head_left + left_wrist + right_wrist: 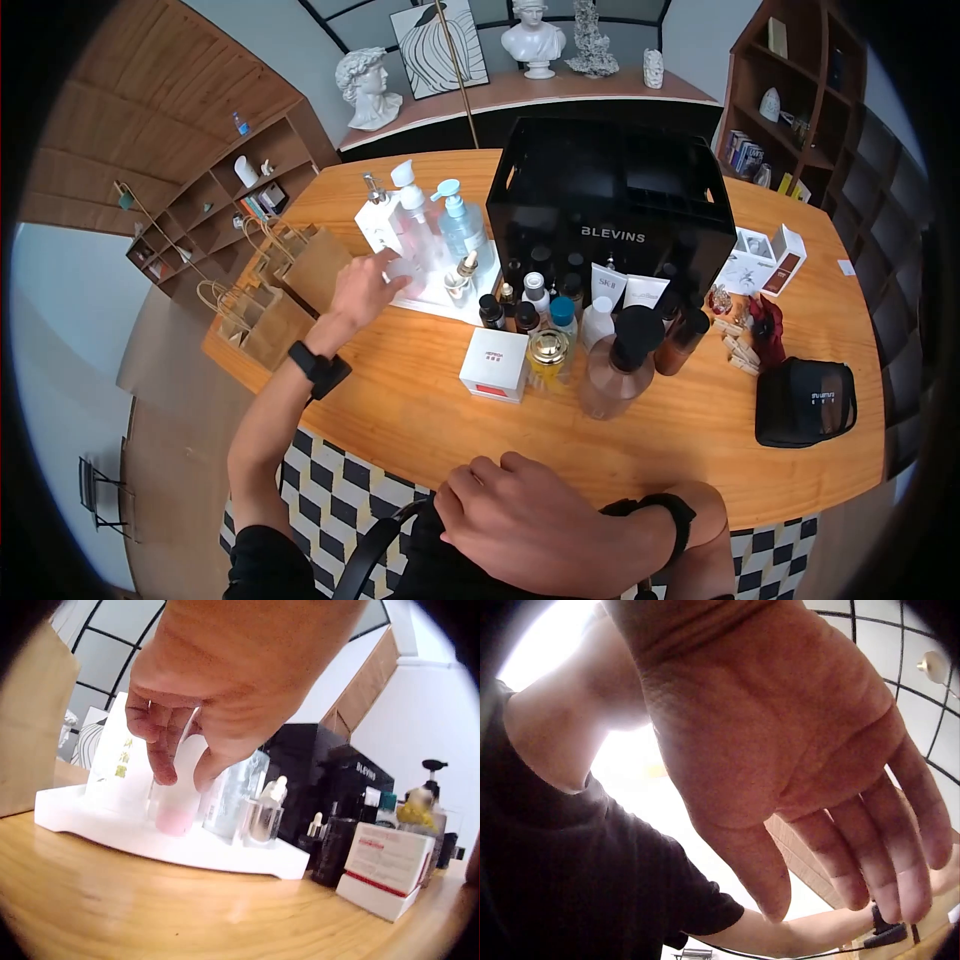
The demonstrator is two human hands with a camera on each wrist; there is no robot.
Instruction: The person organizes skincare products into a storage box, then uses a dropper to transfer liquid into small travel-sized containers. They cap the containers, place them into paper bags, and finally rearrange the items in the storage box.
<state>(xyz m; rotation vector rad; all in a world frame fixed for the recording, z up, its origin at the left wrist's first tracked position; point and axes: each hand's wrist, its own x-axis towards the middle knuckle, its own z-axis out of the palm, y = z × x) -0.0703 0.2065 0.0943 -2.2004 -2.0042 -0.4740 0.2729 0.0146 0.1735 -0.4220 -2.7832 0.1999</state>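
Note:
At the front of a white tray point(120, 836), my left hand point(358, 292) pinches a small white bottle with a pink base point(178, 799) from above, thumb on one side and fingers on the other. In the head view the hand mostly hides it. Around it on the tray are a white square pump bottle point(381, 218), a tall pink pump bottle point(416, 222), a blue pump bottle point(461, 225) and a clear dropper bottle point(459, 287). My right hand point(530, 520) hangs relaxed near the table's front edge, fingers loosely bent, palm bare in the right wrist view.
A black BLEVINS box point(610, 210) stands behind several bottles and tubes. Nearer me are a white carton point(494, 362) and a brown pump bottle point(615, 380). Paper bags point(318, 268) stand left; a black pouch point(806, 402) and small boxes point(748, 265) lie right.

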